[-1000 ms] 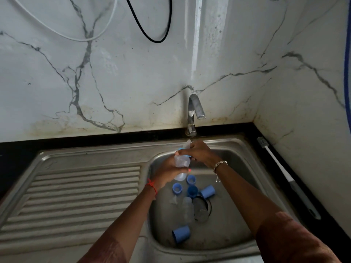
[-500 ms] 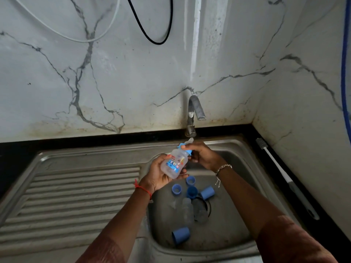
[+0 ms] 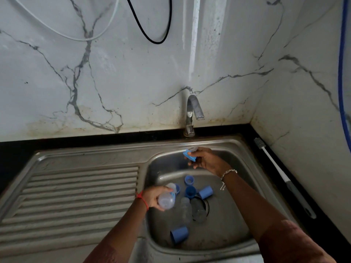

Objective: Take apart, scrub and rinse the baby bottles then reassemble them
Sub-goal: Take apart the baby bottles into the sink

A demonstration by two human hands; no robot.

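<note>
Lowest in the frame, a blue cap [image 3: 179,237] lies on its side on the floor of the steel sink [image 3: 239,221], near the front wall of the basin. Just above it, left of centre, the left hand [image 3: 152,198] is curled round a clear bottle body [image 3: 167,200], held tilted over the basin's left edge, its neck bare. A red thread [image 3: 142,197] circles that wrist. Beside the held bottle, a second clear bottle [image 3: 185,208] lies flat on the basin floor next to the dark drain [image 3: 199,208]. Above the drain sit more blue pieces: a cap on its side [image 3: 205,192], a darker one [image 3: 190,192] and a ring [image 3: 189,180]. Higher, right of centre, the right hand [image 3: 206,162] pinches a blue collar with a pale teat [image 3: 190,155], well apart from the bottle body; a bracelet [image 3: 229,172] hangs at the wrist. The ribbed drainboard [image 3: 76,196] fills the left. At right a white-handled bottle brush [image 3: 279,171] lies on the black counter [image 3: 322,215]. The tap [image 3: 193,111] stands at the marble wall [image 3: 114,73].
</note>
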